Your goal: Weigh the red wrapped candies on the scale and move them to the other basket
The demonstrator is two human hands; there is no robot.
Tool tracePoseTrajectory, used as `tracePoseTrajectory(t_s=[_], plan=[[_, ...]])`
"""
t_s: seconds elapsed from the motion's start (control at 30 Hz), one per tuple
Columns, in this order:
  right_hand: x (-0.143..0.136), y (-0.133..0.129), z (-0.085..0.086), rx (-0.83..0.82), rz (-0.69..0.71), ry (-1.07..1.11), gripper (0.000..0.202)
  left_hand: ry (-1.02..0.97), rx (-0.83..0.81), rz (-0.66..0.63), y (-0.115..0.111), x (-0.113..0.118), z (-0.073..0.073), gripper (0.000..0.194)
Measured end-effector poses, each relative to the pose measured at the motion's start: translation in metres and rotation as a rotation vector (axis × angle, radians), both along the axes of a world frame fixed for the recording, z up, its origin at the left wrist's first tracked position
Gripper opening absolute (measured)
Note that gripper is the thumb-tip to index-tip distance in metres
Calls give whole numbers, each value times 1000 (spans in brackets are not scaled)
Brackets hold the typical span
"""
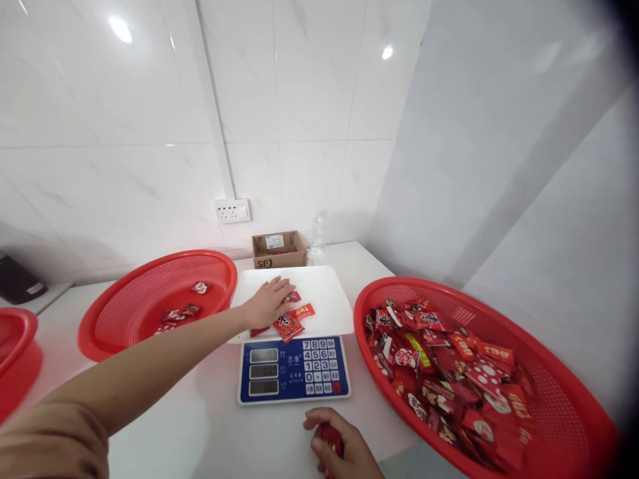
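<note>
My left hand [269, 303] reaches over the white pan [327, 303] of a weighing scale, fingers stretched out and palm down on several small red snack packets [289, 326]. Some of these are partly hidden under the hand. Closer to me, below the scale's blue keypad panel [294, 369], my right hand [344, 446] is curled around a red snack packet [331, 437]. Its fingers cover much of that packet, and whether more than one is held I cannot tell.
A red basket [379, 287] heaped with wrapped packets stands on the right. Another red basket [124, 286] with several packets sits on the left, and part of a third [20, 319] shows at the far left. Behind the scale are a cardboard box [279, 259] and a clear bottle [318, 233].
</note>
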State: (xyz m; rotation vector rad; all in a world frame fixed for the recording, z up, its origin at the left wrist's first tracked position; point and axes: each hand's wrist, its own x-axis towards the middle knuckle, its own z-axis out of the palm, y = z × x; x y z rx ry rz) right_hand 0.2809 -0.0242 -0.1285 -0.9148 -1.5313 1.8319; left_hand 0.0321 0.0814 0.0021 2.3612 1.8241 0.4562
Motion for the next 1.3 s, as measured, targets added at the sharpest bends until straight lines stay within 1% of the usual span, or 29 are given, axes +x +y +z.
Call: tracePoseTrajectory(t_s=[0.07,0.2,0.27,0.33,0.43,0.5,0.53,0.6,0.67,0.73,0.8,0.83,0.9,0.97,1.03,1.1,1.17,1.23,1.3], plan=[[-1,-1,5,-9,-37,-5,45,-21,-58,-22,5,-6,3,42],[-6,-5,17,-57,-174,12,45,-91,-166,-100,8,-13,13,36],[-9,-7,24,-60,-236,9,46,-154,-183,-90,8,-15,18,38],[-11,-8,34,-44,-266,0,46,-236,-185,-55,5,-17,26,40],[-17,-8,52,-23,-322,1,46,-385,-183,7,-7,-14,37,41],[-23,-6,66,-4,-399,17,44,-472,-198,21,-27,-8,39,39],[-26,-6,73,17,-445,31,43,-519,-220,11,-40,-2,38,37],[-35,-4,85,84,-517,74,39,-608,-280,-14,-72,10,29,36],[-45,-3,92,190,-566,112,35,-868,-454,-52,-103,23,16,40],[-56,-4,95,322,-564,120,32,-1119,-622,-80,-127,34,3,46],[-67,-5,95,447,-498,98,31,-1308,-747,-88,-141,40,-4,41],[-72,-5,95,500,-455,81,30,-1372,-771,-79,-144,40,-5,37],[-80,-5,96,568,-383,28,31,-1438,-730,-33,-145,37,-5,33],[-83,-2,100,573,-343,-47,34,-1416,-637,-3,-143,30,-3,33],[-83,2,105,502,-290,-114,37,-1329,-556,2,-139,22,-2,31],[-79,9,110,428,-257,-125,33,-1195,-499,-3,-135,15,1,27],[-73,17,113,412,-307,-106,28,-995,-387,3,-125,9,5,23],[-66,29,115,430,-419,-93,28,-713,-178,4,-108,3,8,24],[-59,42,116,444,-511,-108,28,-421,27,-38,-84,-2,10,28]])
